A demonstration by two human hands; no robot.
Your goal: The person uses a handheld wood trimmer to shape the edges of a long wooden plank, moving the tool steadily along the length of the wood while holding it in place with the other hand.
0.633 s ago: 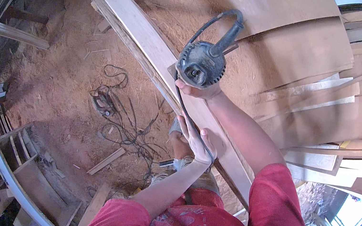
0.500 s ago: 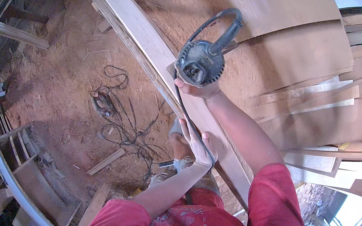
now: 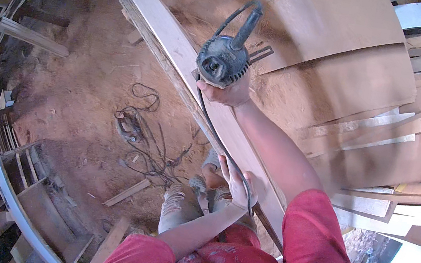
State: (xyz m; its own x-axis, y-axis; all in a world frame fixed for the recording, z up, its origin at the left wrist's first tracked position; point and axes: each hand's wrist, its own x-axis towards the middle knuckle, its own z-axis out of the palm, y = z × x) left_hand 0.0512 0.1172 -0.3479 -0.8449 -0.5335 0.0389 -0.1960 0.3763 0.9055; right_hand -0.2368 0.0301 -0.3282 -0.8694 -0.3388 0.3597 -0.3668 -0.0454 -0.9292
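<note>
A dusty dark corded power tool (image 3: 224, 59) with a round vented motor housing, a bar-like handle and a slotted metal piece stands over a long pale wooden board (image 3: 158, 10). My right hand (image 3: 228, 94) is closed around the tool's near side, its fingers partly hidden by the housing. Lower down, my left hand (image 3: 237, 187) rests against the board's near edge with fingers stretched and thumb apart. The tool's black cord (image 3: 214, 131) trails along the board and passes over this hand. What lies beneath the tool is hidden.
On the dusty floor lie a tangle of dark cable (image 3: 149, 146) and a loose wood strip (image 3: 126, 192). Large brown sheets (image 3: 345, 37) and stacked offcuts (image 3: 372, 205) fill the right side. A curved wooden frame (image 3: 47, 210) stands at lower left.
The tool and my right hand sit slightly farther left in view, the slotted piece now showing more. The whole view has shifted a little. My left hand stays by the board's edge.
</note>
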